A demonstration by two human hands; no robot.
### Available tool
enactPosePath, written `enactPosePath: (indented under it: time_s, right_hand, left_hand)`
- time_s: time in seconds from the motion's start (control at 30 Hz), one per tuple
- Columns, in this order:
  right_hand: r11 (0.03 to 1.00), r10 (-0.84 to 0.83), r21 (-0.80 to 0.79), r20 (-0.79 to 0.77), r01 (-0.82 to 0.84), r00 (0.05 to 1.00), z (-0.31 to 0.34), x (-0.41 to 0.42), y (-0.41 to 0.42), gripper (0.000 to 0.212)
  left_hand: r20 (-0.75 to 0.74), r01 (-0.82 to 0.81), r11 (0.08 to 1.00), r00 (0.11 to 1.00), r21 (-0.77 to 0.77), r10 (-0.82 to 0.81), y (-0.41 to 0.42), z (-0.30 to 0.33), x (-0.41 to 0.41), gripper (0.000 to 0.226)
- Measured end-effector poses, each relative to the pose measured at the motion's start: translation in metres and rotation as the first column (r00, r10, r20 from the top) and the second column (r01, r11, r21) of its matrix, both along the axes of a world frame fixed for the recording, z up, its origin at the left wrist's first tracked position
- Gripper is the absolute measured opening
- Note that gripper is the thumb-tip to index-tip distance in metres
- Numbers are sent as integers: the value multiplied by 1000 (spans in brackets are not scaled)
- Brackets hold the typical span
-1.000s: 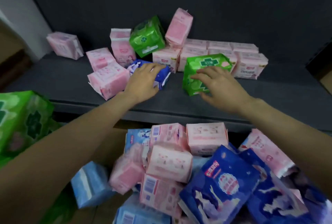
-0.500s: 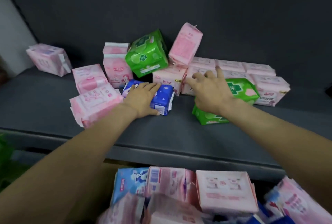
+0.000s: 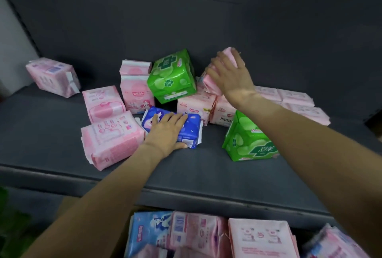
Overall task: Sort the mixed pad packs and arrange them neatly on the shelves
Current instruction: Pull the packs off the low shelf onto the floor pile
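Hands at work over a dark grey shelf board (image 3: 206,166), as I watch through the head camera: my left hand (image 3: 165,133) lies flat-fingered on a dark blue plastic pad pack (image 3: 191,131), thumb hooked under its near edge, while my right hand (image 3: 229,75) reaches to the back and curls over a tilted pale pink pad pack (image 3: 213,84) that leans on the row behind. That pink pack sits up and away from the right hand's wrist, its long axis slanting up and to the right; the right hand is plainly the nearer, and I judge any lift has to come up and back toward me to clear the bright green cube-shaped pad pack (image 3: 171,77) propped just to its left. A second green pad pack (image 3: 248,142) stands on end near the shelf front, under my right forearm and apart from the blue one. Behind it runs a flat row of pale pink packs (image 3: 295,100), already in some order. To the left, loose pink packs (image 3: 111,137) lie at odd angles, and one pink pack (image 3: 51,77) sits well apart at the far left. Below the shelf edge, more mixed pink and blue packs (image 3: 206,237) wait in a heap. Sorting looks barely begun: colours are still mingled mid-shelf.
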State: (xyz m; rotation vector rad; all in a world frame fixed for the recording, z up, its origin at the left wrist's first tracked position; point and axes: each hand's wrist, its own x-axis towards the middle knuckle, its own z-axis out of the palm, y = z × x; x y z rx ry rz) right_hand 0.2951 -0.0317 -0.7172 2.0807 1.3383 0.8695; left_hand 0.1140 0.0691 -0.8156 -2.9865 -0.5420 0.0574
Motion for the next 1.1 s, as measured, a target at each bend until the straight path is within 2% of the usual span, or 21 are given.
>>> enactPosePath:
  time_s: [0.1,0.2,0.27,0.37,0.43,0.53,0.6,0.77,0.9,1.0,1.1]
  right_hand:
    - [970,99,223,6,-98,995,6,-9,-26,48]
    - [928,127,361,-65,-95,990,16,-25,-58,64]
    - [893,153,442,-124,-83,980,25,-42,-91,76]
    - [827,116,560,-261,52,958,33,-68,-156,82]
    - [783,36,572,-431,242,902,33,-92,-204,89]
    - [681,-27,505,-707,531,707,22,-130,-279,95]
    - [603,-2,485,-793,633,609,13,-158,-332,88]
    - [423,-3,457,-863,782,506,5,-213,-436,76]
    - [291,-70,419,-887,860,456,-16,-251,-497,76]
    - [197,-118,362,-914,911,389,-39,-275,-535,73]
    - [86,-152,306,-936,948,316,-55,-291,-569,74]
  left_hand:
    - [5,-8,1000,1000,24,8,-3,1,-1,85]
    - [61,-19,999,998,46,16,-3,6,-7,81]
    - [252,-32,998,967,-50,44,-12,13,-14,82]
    - [580,47,964,806,-261,118,-38,36,-27,81]
    - [655,118,971,754,-209,49,-66,57,-37,79]
    - [641,272,948,760,-166,-106,-125,83,-55,79]
    - [629,379,905,756,-191,-184,-168,96,-62,76]
    - [605,634,746,681,-204,-413,-263,115,-57,81]
    - [504,765,642,576,-53,-644,-345,101,-63,80]
    - [461,826,563,497,9,-735,-398,85,-76,76]
    - [436,873,475,386,114,-813,-437,65,-86,60]
